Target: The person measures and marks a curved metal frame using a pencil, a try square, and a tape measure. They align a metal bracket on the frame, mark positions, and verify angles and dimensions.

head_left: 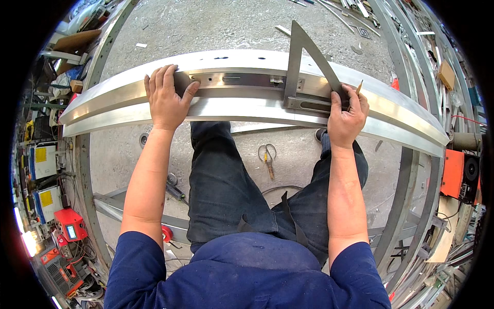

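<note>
A long silvery aluminium profile (242,109) lies crosswise in front of me. My left hand (169,103) grips its left part, fingers over the far side and thumb at the near end of a narrow metal strip (249,80). Holes, a slot and a small latch-like piece show on that strip. My right hand (347,117) is closed on the base of a metal triangular set square (295,64), which stands up from the profile right of the strip. A pencil (359,86) also sticks out between the right hand's fingers. The palms' undersides are hidden.
Steel frame legs (406,185) stand at both sides. On the concrete floor below lie scissors (267,160) and an angle grinder (175,189). Orange machines (454,172) and racks crowd the right; a red device (71,225) and cables fill the left. Metal offcuts lie at the far right.
</note>
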`<state>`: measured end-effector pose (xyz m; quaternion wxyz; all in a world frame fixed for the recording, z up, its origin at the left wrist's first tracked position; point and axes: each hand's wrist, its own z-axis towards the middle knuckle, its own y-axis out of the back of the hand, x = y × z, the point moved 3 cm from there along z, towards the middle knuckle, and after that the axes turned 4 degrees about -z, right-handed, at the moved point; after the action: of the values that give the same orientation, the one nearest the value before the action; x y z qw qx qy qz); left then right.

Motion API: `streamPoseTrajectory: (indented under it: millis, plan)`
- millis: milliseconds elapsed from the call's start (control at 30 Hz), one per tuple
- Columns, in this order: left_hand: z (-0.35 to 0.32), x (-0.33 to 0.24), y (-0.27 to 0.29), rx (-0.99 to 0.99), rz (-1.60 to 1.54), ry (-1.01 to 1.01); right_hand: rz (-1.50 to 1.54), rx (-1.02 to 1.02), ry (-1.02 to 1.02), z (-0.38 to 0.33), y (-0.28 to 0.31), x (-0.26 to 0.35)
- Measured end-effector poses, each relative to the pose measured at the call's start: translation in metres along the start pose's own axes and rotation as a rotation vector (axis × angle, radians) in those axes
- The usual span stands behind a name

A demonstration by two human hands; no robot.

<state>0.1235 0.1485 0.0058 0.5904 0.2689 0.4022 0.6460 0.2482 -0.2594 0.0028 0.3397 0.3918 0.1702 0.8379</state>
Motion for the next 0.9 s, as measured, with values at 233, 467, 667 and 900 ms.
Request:
streamPoseTrajectory:
  millis: [233,467,667,900]
  plan:
    - [0.000,-0.001,0.000,0.001,0.003,-0.004,-0.002,-0.008,0.016,0.001,0.000,-0.002]
    - [0.002,-0.004,0.004,-0.035,-0.028,-0.006,0.000,-0.010,0.013,0.001,-0.001,-0.003]
    - [-0.001,-0.001,0.005,-0.025,-0.032,0.017,0.007,0.015,-0.042,-0.002,0.000,0.000]
    - [0.007,-0.009,0.004,0.007,-0.033,0.016,-0.076,-0.003,-0.020,-0.002,0.013,-0.009]
